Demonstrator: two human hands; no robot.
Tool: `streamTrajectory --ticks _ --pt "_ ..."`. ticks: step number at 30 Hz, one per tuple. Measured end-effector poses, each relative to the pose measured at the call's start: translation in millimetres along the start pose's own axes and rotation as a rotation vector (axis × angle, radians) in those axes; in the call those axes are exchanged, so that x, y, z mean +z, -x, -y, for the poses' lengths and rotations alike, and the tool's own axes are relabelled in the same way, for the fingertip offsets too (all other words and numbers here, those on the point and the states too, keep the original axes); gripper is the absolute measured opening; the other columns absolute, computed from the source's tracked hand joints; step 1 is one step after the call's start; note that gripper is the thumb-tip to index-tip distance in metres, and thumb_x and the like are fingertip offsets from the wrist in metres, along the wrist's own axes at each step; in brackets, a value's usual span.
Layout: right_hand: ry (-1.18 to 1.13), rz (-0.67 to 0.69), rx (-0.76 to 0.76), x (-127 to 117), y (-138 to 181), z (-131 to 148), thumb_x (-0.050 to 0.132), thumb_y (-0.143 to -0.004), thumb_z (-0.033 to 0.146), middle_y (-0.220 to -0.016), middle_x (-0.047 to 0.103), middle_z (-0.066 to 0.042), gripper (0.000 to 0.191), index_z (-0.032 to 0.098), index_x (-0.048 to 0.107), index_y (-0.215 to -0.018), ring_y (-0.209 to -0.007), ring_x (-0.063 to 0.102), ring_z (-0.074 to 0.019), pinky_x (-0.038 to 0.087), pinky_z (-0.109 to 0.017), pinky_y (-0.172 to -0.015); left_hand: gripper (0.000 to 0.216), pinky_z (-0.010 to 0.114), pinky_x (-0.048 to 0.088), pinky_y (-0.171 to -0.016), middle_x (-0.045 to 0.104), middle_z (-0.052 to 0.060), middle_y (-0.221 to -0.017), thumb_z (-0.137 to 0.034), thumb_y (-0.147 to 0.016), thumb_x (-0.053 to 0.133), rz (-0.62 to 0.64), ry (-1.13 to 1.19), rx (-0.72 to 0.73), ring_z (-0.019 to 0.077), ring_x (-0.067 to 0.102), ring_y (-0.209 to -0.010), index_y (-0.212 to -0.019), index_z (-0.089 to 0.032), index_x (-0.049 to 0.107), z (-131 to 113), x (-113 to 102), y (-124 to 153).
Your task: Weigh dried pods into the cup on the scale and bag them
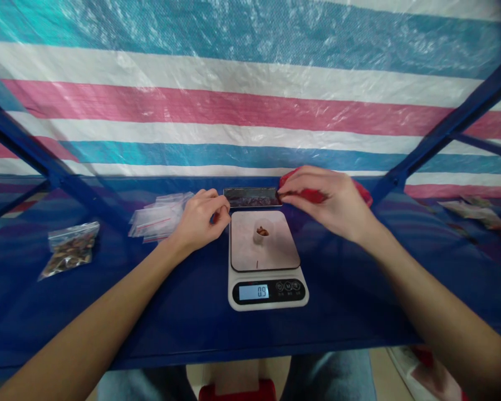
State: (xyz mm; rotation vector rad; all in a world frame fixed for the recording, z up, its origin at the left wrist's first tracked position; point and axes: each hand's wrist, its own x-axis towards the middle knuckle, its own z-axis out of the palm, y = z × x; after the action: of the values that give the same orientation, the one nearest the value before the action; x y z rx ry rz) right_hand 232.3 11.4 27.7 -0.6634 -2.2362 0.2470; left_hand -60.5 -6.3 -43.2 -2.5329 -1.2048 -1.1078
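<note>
A white kitchen scale [239, 278] reads 0.9. On its plate stands a small pale cup [260, 238] with brown bits [262, 230] in it. Behind the scale lies a flat, dark rectangular thing with a shiny top [253, 197], perhaps a phone. My left hand [204, 219] has its fingers curled at the left end of this dark thing; what they hold, if anything, is hidden. At the other end, thumb and fingertips of my right hand [328, 200] come together in a pinch, over a red bag [362, 195]. Whatever sits between them is too small to name.
Several clear zip bags [158, 216] lie left of my left hand. Farther left is a zip bag filled with brown pieces [72, 248]. Blue metal posts [417, 147] flank the blue table [183, 317], and a striped plastic sheet [234, 106] hangs behind it.
</note>
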Motion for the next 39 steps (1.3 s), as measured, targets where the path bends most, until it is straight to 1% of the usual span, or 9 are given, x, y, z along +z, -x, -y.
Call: streamTrajectory --ticks 1,3,5,8,11,17,22,32,39 --pt "-0.014 0.077 -0.070 9.8 -4.3 8.4 0.069 -0.098 0.019 -0.101 0.076 -0.006 0.010 0.022 0.078 -0.101 -0.093 0.073 -0.0214 0.059 -0.034 -0.082 0.019 0.034 0.040 -0.067 0.060 0.002 -0.070 -0.012 -0.091 0.050 0.005 -0.004 -0.010 0.0173 0.052 -0.066 -0.078 -0.019 0.063 0.4 -0.2 0.3" --pt "-0.044 0.128 -0.160 27.6 -7.8 19.2 0.065 -0.100 0.015 -0.103 0.074 -0.008 0.012 0.019 0.076 -0.103 -0.093 0.072 -0.0206 0.058 -0.033 -0.082 0.020 0.034 0.040 -0.068 0.060 0.002 -0.071 -0.013 -0.092 0.049 0.013 -0.009 -0.026 0.0178 0.053 -0.067 -0.078 -0.019 0.063 0.3 -1.0 0.5" --pt "-0.069 0.070 -0.184 40.7 -4.8 22.6 0.062 -0.101 0.014 -0.105 0.073 -0.009 0.014 0.018 0.075 -0.106 -0.094 0.071 -0.0197 0.058 -0.033 -0.084 0.021 0.034 0.040 -0.068 0.060 0.002 -0.071 -0.014 -0.093 0.049 0.018 -0.008 -0.031 0.0179 0.053 -0.068 -0.078 -0.019 0.063 -0.7 -2.0 0.3" --pt "-0.072 -0.065 -0.153 48.8 6.6 20.9 0.063 -0.102 0.015 -0.104 0.073 -0.008 0.013 0.018 0.074 -0.107 -0.095 0.070 -0.0187 0.059 -0.032 -0.085 0.021 0.034 0.040 -0.067 0.060 0.002 -0.071 -0.013 -0.093 0.049 0.013 0.004 -0.008 0.0175 0.053 -0.067 -0.079 -0.019 0.064 -2.7 -2.7 -0.4" --pt "-0.069 -0.117 -0.131 48.6 15.7 19.9 0.066 -0.100 0.015 -0.101 0.073 -0.007 0.011 0.019 0.074 -0.107 -0.094 0.070 -0.0179 0.059 -0.031 -0.084 0.020 0.034 0.040 -0.067 0.060 0.001 -0.070 -0.013 -0.092 0.050 0.020 0.014 0.018 0.0170 0.053 -0.066 -0.079 -0.019 0.064 -3.8 -2.6 -0.7" --pt "-0.110 -0.035 -0.153 48.1 18.2 24.8 0.066 -0.100 0.013 -0.104 0.072 -0.008 0.012 0.018 0.073 -0.108 -0.094 0.070 -0.0168 0.059 -0.030 -0.084 0.020 0.034 0.040 -0.067 0.062 0.002 -0.072 -0.014 -0.093 0.050 0.018 0.015 -0.007 0.0171 0.054 -0.066 -0.081 -0.019 0.065 -2.0 -3.4 -0.8" --pt "-0.090 -0.004 -0.166 47.9 18.7 21.1 0.063 -0.101 0.012 -0.104 0.071 -0.010 0.012 0.016 0.073 -0.107 -0.096 0.069 -0.0173 0.058 -0.030 -0.086 0.021 0.034 0.040 -0.066 0.060 0.002 -0.071 -0.015 -0.093 0.049 0.026 0.002 0.002 0.0169 0.052 -0.065 -0.081 -0.018 0.067 -3.0 -3.6 -0.7" --pt "-0.113 0.137 -0.133 41.9 18.6 17.3 0.065 -0.100 0.018 -0.104 0.070 -0.008 0.009 0.020 0.073 -0.104 -0.093 0.069 -0.0187 0.058 -0.032 -0.083 0.022 0.035 0.041 -0.067 0.061 0.002 -0.070 -0.017 -0.093 0.048 0.028 -0.002 -0.009 0.0176 0.054 -0.066 -0.080 -0.019 0.066 -3.7 -4.4 -1.6" --pt "-0.145 0.123 -0.123 38.8 16.7 17.5 0.067 -0.099 0.017 -0.105 0.071 -0.008 0.012 0.021 0.074 -0.107 -0.095 0.069 -0.0195 0.057 -0.032 -0.084 0.022 0.034 0.041 -0.067 0.062 0.002 -0.071 -0.016 -0.094 0.048 0.028 -0.003 0.000 0.0173 0.055 -0.066 -0.081 -0.019 0.066 -5.0 -5.7 -2.4"
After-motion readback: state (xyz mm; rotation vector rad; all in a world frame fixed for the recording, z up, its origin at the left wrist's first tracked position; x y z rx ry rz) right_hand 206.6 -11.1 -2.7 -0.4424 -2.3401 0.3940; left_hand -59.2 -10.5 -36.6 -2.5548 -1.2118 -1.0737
